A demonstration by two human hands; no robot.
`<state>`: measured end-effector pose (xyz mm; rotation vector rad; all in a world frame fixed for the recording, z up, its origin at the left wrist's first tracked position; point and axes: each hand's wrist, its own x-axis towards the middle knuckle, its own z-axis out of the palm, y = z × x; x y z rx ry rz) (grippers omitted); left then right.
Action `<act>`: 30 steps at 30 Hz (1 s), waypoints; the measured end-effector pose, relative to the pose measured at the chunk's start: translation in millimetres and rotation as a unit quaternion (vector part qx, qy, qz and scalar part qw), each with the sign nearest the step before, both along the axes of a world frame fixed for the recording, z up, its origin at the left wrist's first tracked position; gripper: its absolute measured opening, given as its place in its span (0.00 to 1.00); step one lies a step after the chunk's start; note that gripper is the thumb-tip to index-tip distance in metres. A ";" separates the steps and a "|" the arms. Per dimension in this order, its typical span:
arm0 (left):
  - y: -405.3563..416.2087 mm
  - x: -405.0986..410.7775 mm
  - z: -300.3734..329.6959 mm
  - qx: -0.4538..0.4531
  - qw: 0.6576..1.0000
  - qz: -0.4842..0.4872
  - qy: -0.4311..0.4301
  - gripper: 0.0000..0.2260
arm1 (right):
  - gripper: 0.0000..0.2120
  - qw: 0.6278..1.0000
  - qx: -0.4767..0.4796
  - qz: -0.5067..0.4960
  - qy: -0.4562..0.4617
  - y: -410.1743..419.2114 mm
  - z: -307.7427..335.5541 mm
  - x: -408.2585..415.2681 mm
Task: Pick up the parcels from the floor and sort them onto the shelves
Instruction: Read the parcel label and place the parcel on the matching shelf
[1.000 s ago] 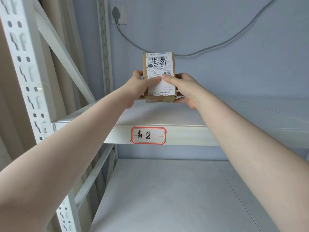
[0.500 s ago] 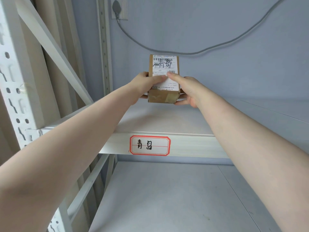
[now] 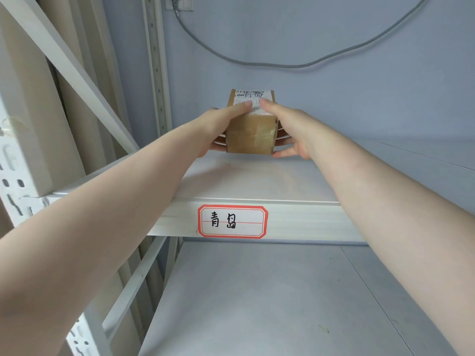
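A small brown cardboard parcel (image 3: 250,134) with a white shipping label on its top sits low over the upper white shelf (image 3: 257,181), far back near the wall. My left hand (image 3: 218,124) grips its left side and my right hand (image 3: 288,124) grips its right side, with thumbs lying on the label. Its bottom edge looks level with the shelf surface; whether it rests there I cannot tell. A red-bordered label (image 3: 232,221) with handwritten characters is stuck on the shelf's front edge.
A lower white shelf (image 3: 270,299) lies below. White perforated uprights (image 3: 156,62) and a diagonal brace (image 3: 77,73) stand at the left. A grey cable (image 3: 295,65) hangs across the blue-grey wall from a socket (image 3: 180,2).
Both hands have pushed the parcel farther back and tipped it down from upright, so its label now faces up and its taped side faces me.
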<state>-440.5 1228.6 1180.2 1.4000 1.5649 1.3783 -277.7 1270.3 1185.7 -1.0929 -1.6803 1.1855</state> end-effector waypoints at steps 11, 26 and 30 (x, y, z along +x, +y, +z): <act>10.1 -12.3 -9.7 0.045 0.995 0.019 0.082 0.19 | 0.22 0.997 0.048 0.012 -0.059 11.4 -6.7 9.0; 18.8 -9.6 -20.9 0.026 0.985 0.082 0.148 0.21 | 0.28 0.983 0.125 -0.045 -0.124 34.4 -25.9 -4.7; 18.5 -8.5 -21.4 0.021 0.983 0.094 0.154 0.22 | 0.33 0.978 0.139 -0.069 -0.141 43.5 -28.8 -10.6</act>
